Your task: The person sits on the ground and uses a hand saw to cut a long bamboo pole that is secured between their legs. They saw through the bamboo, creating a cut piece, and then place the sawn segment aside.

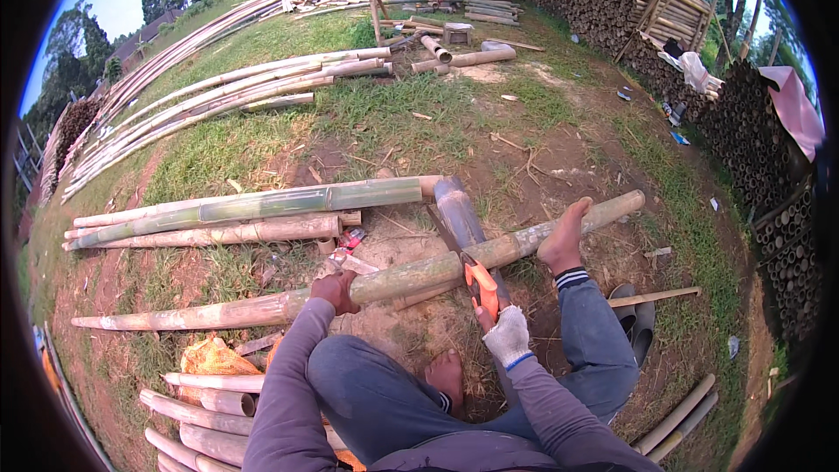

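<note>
- Bamboo pole: long, pale, resting across a short dark section of bamboo laid on the bare earth. Its long axis runs from low at the person's left to high at the right, crossing just ahead of the knees.
- Left hand: bare, fingers curled over the top of the bamboo pole, pressing it down, a short way left of the cut.
- Right hand: in a white knit glove, fingers closed round the orange handle of a hand saw. It sits on the near side of the bamboo pole, close beside it.
- Hand saw: blade lies across the bamboo pole, at a steep angle to its long axis, meeting it just right of the left hand.
- Bare foot: planted on the bamboo pole to the right of the saw, so the cut falls between foot and left hand.
- Green bamboo pole with paler ones: lying beyond the bamboo pole, roughly parallel to it.
- Short cut lengths: heaped on the near side of the bamboo pole, at the person's left.
- Stacked bamboo: piled well to the right of the bamboo pole.
</note>
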A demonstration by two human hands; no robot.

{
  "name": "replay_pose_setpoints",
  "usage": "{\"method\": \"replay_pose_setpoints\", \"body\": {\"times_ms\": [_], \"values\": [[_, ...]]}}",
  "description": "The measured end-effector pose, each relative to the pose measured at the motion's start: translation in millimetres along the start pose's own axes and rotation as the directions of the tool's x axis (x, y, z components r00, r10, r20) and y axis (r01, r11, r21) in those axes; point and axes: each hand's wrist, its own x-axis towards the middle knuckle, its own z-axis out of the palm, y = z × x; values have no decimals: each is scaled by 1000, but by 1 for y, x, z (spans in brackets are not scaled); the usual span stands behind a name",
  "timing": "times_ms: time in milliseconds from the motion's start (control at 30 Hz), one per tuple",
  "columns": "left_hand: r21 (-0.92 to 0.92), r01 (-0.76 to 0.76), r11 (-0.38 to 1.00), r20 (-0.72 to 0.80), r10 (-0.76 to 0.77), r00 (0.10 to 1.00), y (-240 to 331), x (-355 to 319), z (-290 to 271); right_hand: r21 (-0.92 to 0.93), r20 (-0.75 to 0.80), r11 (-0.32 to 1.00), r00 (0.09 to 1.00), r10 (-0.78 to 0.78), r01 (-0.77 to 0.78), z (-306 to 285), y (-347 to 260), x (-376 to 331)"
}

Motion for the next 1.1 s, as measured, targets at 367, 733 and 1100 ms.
{"method": "replay_pose_setpoints", "body": {"times_ms": [367, 733, 1100], "values": [[-1, 8, 1000, 29, -8, 1000, 9, -4, -14, 196, -104, 978, 993, -49, 69, 10, -15, 24], [12, 6, 1000, 45, -7, 999, 8, -4, -11, 294, -94, 950, 992, -79, 104, 33, 4, 38], [-10, -5, 1000, 77, 5, 997, 11, -2, -17, 149, -131, 985, 989, -69, 88, 22, -10, 38]]}}
